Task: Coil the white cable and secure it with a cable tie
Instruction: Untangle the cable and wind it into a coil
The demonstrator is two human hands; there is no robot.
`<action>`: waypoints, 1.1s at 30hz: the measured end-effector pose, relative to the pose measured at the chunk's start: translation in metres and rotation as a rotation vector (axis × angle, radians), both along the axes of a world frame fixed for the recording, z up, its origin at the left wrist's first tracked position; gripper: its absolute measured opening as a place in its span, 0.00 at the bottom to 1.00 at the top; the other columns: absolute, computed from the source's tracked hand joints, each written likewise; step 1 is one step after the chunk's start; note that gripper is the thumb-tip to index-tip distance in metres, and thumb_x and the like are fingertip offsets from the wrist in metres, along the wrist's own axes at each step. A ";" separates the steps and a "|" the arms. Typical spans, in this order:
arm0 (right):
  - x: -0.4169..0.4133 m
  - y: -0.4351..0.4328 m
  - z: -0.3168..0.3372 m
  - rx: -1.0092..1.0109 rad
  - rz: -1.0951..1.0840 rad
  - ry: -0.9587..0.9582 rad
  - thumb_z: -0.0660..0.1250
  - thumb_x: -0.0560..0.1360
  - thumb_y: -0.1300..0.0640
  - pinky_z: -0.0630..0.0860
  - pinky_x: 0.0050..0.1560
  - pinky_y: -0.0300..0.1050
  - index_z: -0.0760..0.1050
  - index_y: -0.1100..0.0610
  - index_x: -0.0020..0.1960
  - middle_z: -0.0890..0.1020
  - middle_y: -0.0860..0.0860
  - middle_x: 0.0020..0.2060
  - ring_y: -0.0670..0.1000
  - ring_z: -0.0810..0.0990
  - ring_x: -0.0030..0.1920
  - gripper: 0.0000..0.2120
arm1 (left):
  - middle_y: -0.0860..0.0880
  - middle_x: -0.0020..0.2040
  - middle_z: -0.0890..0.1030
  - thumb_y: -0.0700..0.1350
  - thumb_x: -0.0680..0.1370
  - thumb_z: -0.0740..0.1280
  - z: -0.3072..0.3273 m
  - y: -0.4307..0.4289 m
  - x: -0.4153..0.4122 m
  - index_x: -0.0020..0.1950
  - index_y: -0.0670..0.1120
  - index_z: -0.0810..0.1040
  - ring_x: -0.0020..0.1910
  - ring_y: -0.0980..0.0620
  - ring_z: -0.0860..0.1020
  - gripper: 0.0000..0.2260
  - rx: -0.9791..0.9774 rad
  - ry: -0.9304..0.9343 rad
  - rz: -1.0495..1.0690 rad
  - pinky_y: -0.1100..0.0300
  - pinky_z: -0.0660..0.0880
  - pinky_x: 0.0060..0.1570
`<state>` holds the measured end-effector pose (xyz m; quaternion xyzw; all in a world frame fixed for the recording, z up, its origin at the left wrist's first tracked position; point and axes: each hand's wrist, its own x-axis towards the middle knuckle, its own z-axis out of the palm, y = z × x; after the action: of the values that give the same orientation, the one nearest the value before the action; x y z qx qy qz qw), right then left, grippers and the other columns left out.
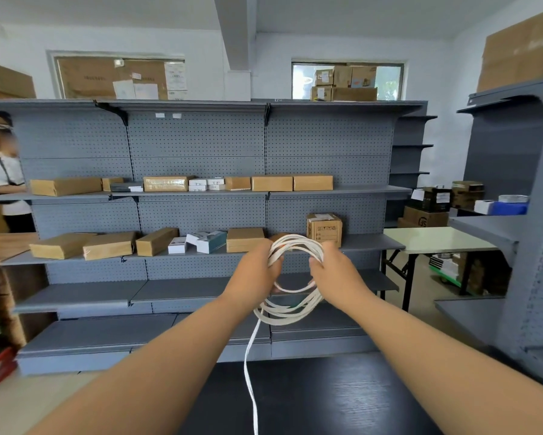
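Nearest the camera lay the dark, wood-grained black tabletop (pixel 342 400), its far edge running just under the forearms. Over it hung the loose tail (pixel 248 372) of the flat white cable (pixel 290 310), dropping almost straight down from the bottom of the coil and running out of view at the lower edge, so how much remained to be wound could not be told.

Above the tabletop, both arms reached forward and held the coil up in the air, clear of every surface. The left hand (pixel 257 271) was clenched around the left side of the loops, fingers wrapped through the ring. The right hand (pixel 336 271) was clenched around the right side, directly opposite. The coil stood as a tilted ring between the two hands, its opening facing roughly toward the camera, its longer span running top to bottom. The tail left the ring low on the left, so the left hand looked the nearer one to gather it, by my reading. No cable tie showed anywhere.

There was open air below and in front of the hands. Beyond stood the grey pegboard shelving (pixel 201 215) carrying brown cardboard boxes (pixel 245 240), near the coil's top but apparently well behind it.
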<state>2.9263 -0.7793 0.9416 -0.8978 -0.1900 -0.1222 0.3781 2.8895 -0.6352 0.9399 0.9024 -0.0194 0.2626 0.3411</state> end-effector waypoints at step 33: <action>0.016 -0.044 0.001 -0.062 0.046 0.016 0.56 0.80 0.59 0.79 0.45 0.54 0.69 0.57 0.57 0.78 0.57 0.50 0.56 0.81 0.48 0.07 | 0.52 0.34 0.73 0.41 0.77 0.60 -0.004 -0.032 0.013 0.46 0.46 0.66 0.31 0.51 0.76 0.03 0.094 0.082 0.003 0.58 0.70 0.33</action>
<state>2.9424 -0.8236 0.9421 -0.9054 -0.2112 -0.1003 0.3543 2.9024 -0.6669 0.9361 0.9273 -0.0165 0.2248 0.2987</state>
